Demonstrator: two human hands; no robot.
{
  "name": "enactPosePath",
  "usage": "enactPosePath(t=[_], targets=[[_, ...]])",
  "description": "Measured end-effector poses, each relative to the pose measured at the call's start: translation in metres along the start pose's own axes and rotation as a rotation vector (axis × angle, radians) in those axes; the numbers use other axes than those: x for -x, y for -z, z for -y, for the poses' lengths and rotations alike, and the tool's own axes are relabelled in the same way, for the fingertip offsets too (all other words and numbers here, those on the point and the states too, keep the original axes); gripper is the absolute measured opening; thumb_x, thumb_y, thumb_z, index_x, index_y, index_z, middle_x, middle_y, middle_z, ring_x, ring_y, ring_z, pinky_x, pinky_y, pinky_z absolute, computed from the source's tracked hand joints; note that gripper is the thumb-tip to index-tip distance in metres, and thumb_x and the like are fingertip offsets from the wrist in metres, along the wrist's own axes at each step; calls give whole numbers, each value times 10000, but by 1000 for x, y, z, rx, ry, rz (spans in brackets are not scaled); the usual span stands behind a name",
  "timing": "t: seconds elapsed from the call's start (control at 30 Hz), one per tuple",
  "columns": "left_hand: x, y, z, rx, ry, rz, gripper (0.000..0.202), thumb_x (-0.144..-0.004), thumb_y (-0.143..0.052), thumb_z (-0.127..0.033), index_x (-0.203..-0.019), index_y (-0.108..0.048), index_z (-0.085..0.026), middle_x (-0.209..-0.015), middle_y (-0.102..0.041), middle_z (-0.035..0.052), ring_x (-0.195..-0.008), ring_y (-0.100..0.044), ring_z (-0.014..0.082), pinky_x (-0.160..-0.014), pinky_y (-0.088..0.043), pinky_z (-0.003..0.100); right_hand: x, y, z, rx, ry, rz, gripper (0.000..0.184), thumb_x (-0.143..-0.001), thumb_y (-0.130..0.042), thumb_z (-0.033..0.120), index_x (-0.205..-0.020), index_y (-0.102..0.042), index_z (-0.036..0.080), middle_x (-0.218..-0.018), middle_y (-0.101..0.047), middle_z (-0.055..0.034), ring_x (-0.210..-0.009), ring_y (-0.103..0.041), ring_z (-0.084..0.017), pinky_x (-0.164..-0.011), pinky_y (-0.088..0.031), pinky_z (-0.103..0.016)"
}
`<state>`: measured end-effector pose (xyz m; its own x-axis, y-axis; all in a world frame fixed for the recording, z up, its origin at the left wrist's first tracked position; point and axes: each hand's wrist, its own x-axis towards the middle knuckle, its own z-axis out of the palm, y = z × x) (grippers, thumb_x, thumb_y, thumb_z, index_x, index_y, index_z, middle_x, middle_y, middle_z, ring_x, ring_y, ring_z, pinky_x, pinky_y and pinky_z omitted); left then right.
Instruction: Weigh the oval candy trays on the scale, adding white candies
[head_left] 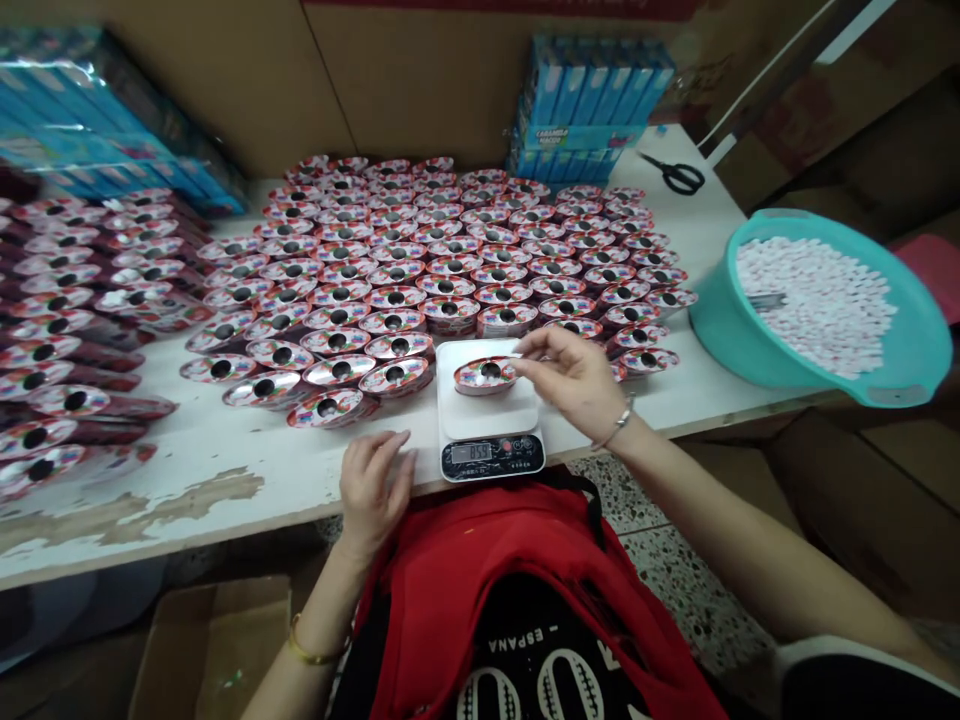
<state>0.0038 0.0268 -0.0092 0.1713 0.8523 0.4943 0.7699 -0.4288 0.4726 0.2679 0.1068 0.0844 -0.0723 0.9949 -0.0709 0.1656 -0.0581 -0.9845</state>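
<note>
A small packet (484, 376), oval at its top with a dark round opening, stands upright on the white kitchen scale (491, 415). The lit display (472, 453) seems to read 859, though I cannot make out a decimal point. From the right, my right hand (570, 380) reaches over the scale, fingertips drawn together at the packet's right end. What lies between them, if anything, is too small to tell. My left hand (375, 488) rests at the table's front edge, left of the scale, with loosely curled fingers apart and nothing in them.
Rows of similar packets (397, 270) stand behind and left of the scale. A turquoise basin (795, 350) of small white pieces (817, 295) is at the right. Black scissors (679, 178) and blue boxes (592, 90) lie farther back. More wrapped blue boxes (90, 120) are back left.
</note>
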Motion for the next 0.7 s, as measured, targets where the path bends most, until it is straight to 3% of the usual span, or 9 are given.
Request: enactPosePath(t=[0.1,0.17,0.3,0.4,0.5,0.6,0.7], targets=[[-23,-1,-27,-39,-119,-52,441,-823,-626,-253,-1256,-549,-239,-1130,-599,112,-1042,-562,231,-915,-422,380,-8,-16,-2,-7,70,24,228,-803,-660,316,-980,-624,177,-765,-606,9,-558,-471,-66,-517,-410,-215],[-39,-6,-40,-84,-178,-37,531,-819,-643,-321,-1326,-503,-244,-1266,-557,134,-1169,-509,269,-994,-367,415,-9,-16,2,-7,94,-4,245,-833,-631,332,-1025,-633,180,-816,-630,-7,-511,-430,-55,-469,-378,-213],[-63,-22,-48,-158,-227,65,613,-830,-618,-435,-1388,-441,-251,-1436,-452,133,-1327,-384,307,-1076,-264,461,-3,20,13,41,143,-203,196,-850,-615,344,-941,-656,175,-837,-633,-29,-510,-442,-62,-453,-361,-217],[-79,-31,-52,-148,-299,91,632,-821,-633,-422,-1399,-427,-267,-1464,-429,119,-1353,-368,312,-1104,-229,486,1,72,10,113,157,-385,218,-830,-634,388,-880,-648,176,-724,-593,-6,-491,-437,-71,-468,-369,-225],[-95,-39,-54,-113,-327,44,650,-810,-650,-384,-1409,-412,-298,-1475,-419,102,-1360,-373,326,-1123,-213,522,-5,149,0,308,102,-619,275,-849,-582,430,-922,-641,172,-742,-609,-16,-538,-493,-98,-534,-429,-247],[-108,-40,-51,-28,-313,4,612,-822,-622,-378,-1400,-427,-323,-1463,-435,93,-1348,-387,347,-1109,-257,553,-15,236,-6,670,-114,-868,252,-864,-534,354,-967,-643,152,-932,-662,-74,-746,-595,-149,-711,-484,-280],[-108,-28,-47,44,-248,-9,565,-808,-631,-359,-1354,-487,-345,-1417,-484,88,-1294,-446,354,-1076,-324,559,-24,294,-14,787,-361,-836,202,-762,-655,316,-797,-667,117,-835,-673,-126,-808,-616,-227,-783,-479,-355]])
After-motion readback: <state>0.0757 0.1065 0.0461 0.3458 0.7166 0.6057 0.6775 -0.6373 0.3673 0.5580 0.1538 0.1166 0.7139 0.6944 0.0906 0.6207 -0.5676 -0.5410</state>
